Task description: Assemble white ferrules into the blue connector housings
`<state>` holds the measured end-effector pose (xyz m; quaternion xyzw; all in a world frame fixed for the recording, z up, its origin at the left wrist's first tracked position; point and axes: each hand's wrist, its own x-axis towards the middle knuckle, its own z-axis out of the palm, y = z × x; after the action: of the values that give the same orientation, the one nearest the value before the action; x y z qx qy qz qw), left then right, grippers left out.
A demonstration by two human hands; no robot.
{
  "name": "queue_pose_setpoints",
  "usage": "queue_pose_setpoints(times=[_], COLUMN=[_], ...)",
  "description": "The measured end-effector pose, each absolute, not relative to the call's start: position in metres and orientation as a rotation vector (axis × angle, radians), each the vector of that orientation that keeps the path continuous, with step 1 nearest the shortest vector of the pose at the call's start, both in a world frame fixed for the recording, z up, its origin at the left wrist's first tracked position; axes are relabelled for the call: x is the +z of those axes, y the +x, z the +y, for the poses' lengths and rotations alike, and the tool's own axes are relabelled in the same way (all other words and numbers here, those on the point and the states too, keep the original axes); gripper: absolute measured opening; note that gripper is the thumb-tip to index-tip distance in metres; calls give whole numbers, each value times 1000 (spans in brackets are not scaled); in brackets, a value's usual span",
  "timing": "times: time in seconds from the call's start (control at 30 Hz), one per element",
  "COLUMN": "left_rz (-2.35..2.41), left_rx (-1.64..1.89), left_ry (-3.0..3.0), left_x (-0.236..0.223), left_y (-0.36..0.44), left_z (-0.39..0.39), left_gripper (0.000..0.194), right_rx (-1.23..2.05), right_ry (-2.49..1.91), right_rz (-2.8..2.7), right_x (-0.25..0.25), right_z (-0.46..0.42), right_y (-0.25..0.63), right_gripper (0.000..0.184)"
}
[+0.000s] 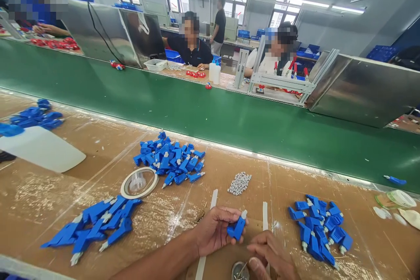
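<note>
My left hand (218,229) is closed around a small blue plastic part (239,227), its pale grey tip pointing up and away. Just right of it, my right hand (274,256) hovers over a small round dish (240,271) at the bottom edge. Its fingers are loosely curled, thumb and fingertips apart, with nothing visible between them. Inside the dish are a thin stick and small shiny bits, too small to name. Beyond the hands lies a little heap of small grey pieces (239,183).
Blue parts are piled at centre (170,157), lower left (95,223), right (320,227) and far left (36,116). A tape roll (124,189) and a white bottle (42,148) lie left. Behind runs a green conveyor belt (183,100); several people work beyond it.
</note>
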<state>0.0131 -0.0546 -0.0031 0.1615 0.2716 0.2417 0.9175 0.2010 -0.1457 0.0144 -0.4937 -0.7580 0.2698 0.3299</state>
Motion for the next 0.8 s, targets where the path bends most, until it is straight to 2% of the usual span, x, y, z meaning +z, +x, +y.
queue_pose_setpoints(times=[0.1,0.17,0.23,0.33,0.57,0.8], left_rz=[544,539,539,540,526,510], left_rx=[503,503,506,514,507,526], left_ry=[342,334,314,291,296,299], left_x=[-4,-5,-6,-8,-9,-10], left_y=[15,16,17,18,21,22], left_z=[-56,-56,-56,-55,-54,-55], left_gripper=[19,18,16,13,11,13], right_rx=[608,451,364,295,227,206], right_ry=[-1484,-1585,-1573,-1522,-1438,-1508], right_rz=[-1928,-1927,-1956,-2013,-2155,-2246], right_x=[20,18,10,-5,-18,-7], right_z=[-114,-84,-56,-26,-14,-17], right_y=[203,205,208,212,215,222], right_gripper=[26,21,18,23,27,33])
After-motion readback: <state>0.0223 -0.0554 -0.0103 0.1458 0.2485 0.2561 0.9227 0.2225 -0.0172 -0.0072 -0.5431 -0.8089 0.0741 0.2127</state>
